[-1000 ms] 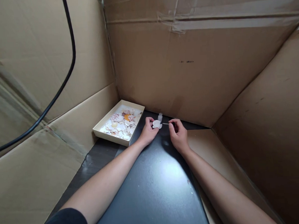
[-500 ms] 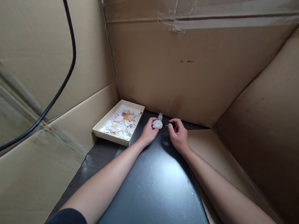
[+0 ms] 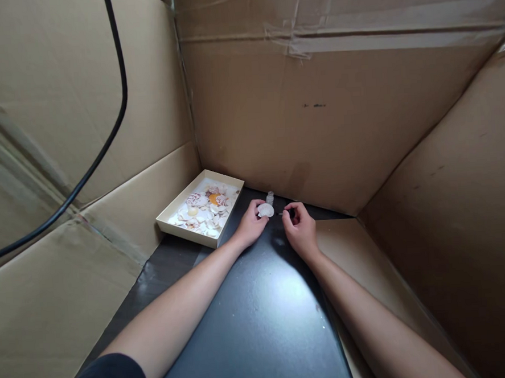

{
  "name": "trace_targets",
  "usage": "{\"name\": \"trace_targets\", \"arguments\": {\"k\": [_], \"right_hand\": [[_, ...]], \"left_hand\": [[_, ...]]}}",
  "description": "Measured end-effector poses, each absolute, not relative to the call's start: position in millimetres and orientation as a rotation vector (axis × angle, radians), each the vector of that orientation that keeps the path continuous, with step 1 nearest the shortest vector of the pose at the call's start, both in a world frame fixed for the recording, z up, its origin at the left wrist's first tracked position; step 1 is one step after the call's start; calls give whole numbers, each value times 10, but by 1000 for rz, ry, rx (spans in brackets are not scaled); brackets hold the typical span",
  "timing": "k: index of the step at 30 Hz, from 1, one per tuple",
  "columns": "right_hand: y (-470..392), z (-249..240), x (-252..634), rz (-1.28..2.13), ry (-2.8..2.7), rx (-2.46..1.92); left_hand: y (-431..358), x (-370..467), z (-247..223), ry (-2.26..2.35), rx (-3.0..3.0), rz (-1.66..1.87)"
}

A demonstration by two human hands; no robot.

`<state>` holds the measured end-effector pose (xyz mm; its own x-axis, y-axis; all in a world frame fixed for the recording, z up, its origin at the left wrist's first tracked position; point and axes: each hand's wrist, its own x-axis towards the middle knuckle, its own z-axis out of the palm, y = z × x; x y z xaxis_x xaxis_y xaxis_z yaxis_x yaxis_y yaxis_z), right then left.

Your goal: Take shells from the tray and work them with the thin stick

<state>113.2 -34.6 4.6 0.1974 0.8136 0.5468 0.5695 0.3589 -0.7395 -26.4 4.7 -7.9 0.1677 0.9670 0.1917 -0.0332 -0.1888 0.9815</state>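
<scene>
My left hand (image 3: 250,224) is closed on the edge of a pale, rounded seashell (image 3: 265,211), its broad face showing. To the right of the shell, my right hand (image 3: 300,227) pinches a small thin brush with a dark handle (image 3: 292,213). The brush's thin end points left at the shell, and whether it touches cannot be made out. Just behind the shell stands a small clear bottle (image 3: 270,197). Both hands are low over the dark tabletop (image 3: 251,314).
A shallow cream box (image 3: 187,236) full of assorted shells (image 3: 202,212) sits left of my left hand. Cardboard walls (image 3: 318,139) enclose the table. A flat cardboard sheet (image 3: 345,246) lies under my right forearm. A black cable (image 3: 123,88) hangs at upper left.
My right hand has shifted slightly left, bringing the brush a little closer to the shell. The left hand keeps the shell in nearly the same place, and the view has moved very slightly.
</scene>
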Motion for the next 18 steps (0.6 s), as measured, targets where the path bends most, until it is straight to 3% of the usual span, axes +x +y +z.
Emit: {"name": "trace_targets", "arguments": {"k": [18], "right_hand": [[-360, 46, 1126, 290, -1500, -1271]], "left_hand": [[53, -268, -83, 974, 1443, 1221]]}}
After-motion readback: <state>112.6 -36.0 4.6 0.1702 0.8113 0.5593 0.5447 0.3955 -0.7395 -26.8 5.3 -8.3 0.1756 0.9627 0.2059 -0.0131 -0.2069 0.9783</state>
